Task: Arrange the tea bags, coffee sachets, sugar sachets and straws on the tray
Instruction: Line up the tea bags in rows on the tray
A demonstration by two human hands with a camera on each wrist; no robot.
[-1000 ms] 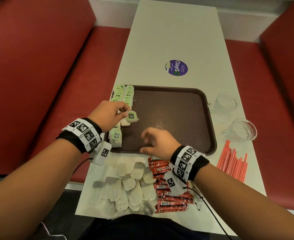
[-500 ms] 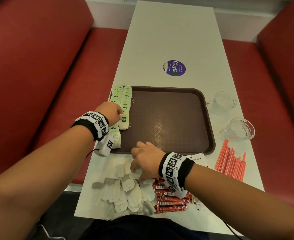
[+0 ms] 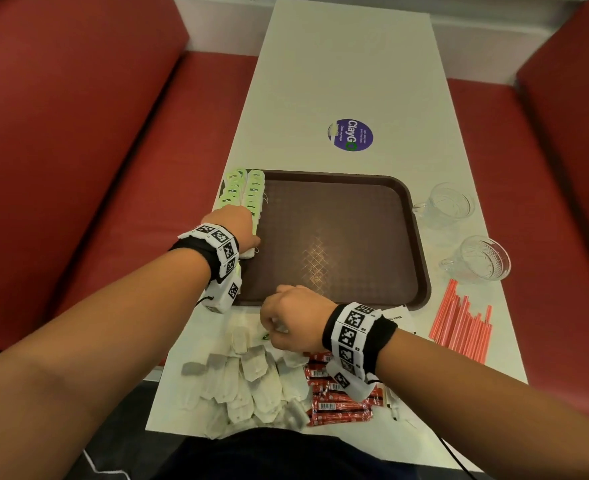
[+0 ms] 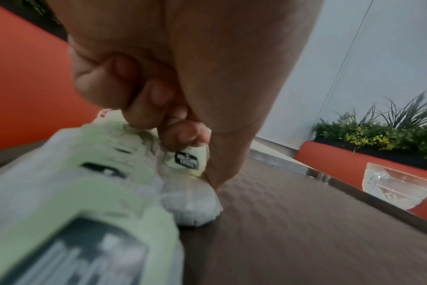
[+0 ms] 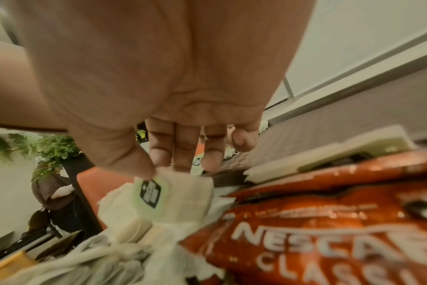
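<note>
A brown tray (image 3: 338, 237) lies mid-table with two rows of green-tagged tea bags (image 3: 248, 192) along its left edge. My left hand (image 3: 241, 230) sits at the near end of the rows, fingers curled, pinching a tea bag (image 4: 190, 202) that rests on the tray (image 4: 305, 221). My right hand (image 3: 286, 317) is over the loose tea bag pile (image 3: 251, 386) in front of the tray, thumb and fingers pinching one tea bag (image 5: 183, 196). Red coffee sachets (image 3: 338, 407) lie right of the pile, a white sachet (image 3: 400, 317) by the tray corner, red straws (image 3: 463, 327) at the right.
Two glass cups (image 3: 445, 202) (image 3: 480, 259) stand right of the tray near the table edge. A purple sticker (image 3: 350, 135) is on the table beyond the tray. Red bench seats flank the table on both sides.
My left hand brought its tea bag down to the near end of the rows on the tray. My right hand drew back from the tray to the pile and took hold of a tea bag.
</note>
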